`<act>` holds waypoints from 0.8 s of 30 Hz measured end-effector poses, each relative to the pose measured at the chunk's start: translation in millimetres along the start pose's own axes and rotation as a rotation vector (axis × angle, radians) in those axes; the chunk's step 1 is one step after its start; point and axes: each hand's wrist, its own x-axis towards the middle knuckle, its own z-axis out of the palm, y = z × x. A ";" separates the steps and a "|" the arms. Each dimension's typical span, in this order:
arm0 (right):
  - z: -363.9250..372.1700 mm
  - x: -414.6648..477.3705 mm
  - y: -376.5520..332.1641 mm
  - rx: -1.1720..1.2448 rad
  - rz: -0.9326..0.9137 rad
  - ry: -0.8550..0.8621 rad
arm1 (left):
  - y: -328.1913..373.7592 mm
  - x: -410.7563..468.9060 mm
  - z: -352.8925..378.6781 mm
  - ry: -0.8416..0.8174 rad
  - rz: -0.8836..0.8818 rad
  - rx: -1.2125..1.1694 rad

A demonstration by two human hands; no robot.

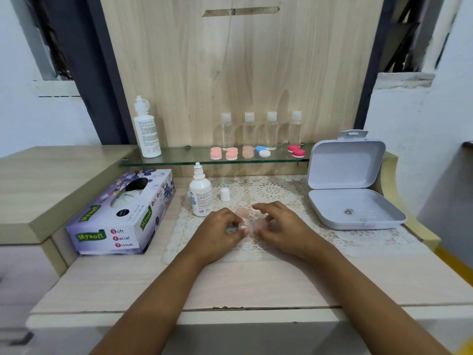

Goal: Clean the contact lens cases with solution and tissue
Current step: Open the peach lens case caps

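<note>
Pale pink lens case [249, 220] on lace mat [281, 190], mid-surface. Left hand [220, 233] grip pinches its near end; right hand [281, 226] grip loose, fingers spread over it. Uncapped solution bottle [201, 194] stands just beside; a stray knuckle could tip it.

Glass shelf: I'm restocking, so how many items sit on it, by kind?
Clear travel bottles with white caps: 4
Large white solution bottle: 1
Contact lens cases, all closed: 4 (pink and white pair, peach, blue and white, red)
Total: 9
</note>
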 end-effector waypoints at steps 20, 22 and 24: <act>-12.1 3.6 3.6 0.133 0.061 -0.067 | 1.3 -0.6 -0.8 -0.006 0.016 -0.002; -16.5 4.8 2.0 0.204 0.080 -0.031 | 1.2 -0.6 -0.8 -0.006 0.014 -0.006; -21.1 8.5 0.9 0.201 0.121 0.033 | 1.0 -0.8 -0.8 -0.006 0.016 -0.012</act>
